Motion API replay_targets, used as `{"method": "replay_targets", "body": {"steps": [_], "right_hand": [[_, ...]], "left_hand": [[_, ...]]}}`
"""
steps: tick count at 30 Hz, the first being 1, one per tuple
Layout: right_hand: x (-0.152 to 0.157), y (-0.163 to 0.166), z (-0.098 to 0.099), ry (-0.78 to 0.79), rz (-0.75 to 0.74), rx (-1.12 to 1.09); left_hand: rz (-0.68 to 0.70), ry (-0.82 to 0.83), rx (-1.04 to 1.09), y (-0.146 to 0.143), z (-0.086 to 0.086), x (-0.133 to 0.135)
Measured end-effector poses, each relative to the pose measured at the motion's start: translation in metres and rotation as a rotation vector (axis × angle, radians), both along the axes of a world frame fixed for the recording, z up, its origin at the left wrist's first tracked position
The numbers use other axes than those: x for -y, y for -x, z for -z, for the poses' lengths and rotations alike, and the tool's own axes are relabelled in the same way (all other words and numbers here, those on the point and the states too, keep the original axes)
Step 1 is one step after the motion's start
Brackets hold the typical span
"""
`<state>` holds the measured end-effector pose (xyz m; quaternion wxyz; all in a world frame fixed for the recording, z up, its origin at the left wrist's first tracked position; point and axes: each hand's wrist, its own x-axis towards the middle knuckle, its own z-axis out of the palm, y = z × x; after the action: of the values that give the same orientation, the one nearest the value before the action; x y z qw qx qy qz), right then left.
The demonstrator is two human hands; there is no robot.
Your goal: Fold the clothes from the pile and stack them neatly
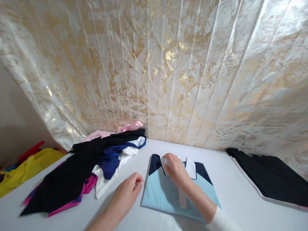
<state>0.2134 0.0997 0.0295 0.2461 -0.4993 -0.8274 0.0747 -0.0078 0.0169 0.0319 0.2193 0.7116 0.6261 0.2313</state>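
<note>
1. Glare whitens the shiny curtain (163, 70) at upper right; the far left is dimmer.
2. Soft shadow falls on the blue shirt (167, 193), lower centre.
3. The right hand (177, 170) looks slightly soft.
4. Edges look stretched.

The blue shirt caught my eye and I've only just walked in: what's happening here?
The person's right hand is at the white collar of the light-blue shirt, folded flat on the table. The left hand, loosely curled, is beside the shirt, apart from it. Heaped clothes lie to the left, black fabric to the right.
</note>
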Motion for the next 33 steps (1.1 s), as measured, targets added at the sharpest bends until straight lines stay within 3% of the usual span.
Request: {"method": "replay_targets", "body": {"steps": [4,9,16,24,33], "right_hand": [[0.034,-0.001,0.012,-0.017,-0.059,-0.042],[0.051,0.007,0.017,0.051,-0.035,0.058],[0.054,0.010,0.014,0.133,-0.036,0.195],[0.056,0.011,0.009,0.154,-0.012,0.176],[0.053,0.009,0.016,0.153,0.017,0.150]], "left_hand": [[-0.004,0.195,0.027,0.003,-0.007,0.014],[-0.050,0.218,-0.044,-0.016,-0.011,0.013],[-0.089,0.181,-0.173,-0.016,-0.011,0.003],[-0.097,0.159,-0.161,-0.023,-0.009,-0.025],[-0.030,0.207,-0.184,-0.026,-0.008,-0.033]]}}
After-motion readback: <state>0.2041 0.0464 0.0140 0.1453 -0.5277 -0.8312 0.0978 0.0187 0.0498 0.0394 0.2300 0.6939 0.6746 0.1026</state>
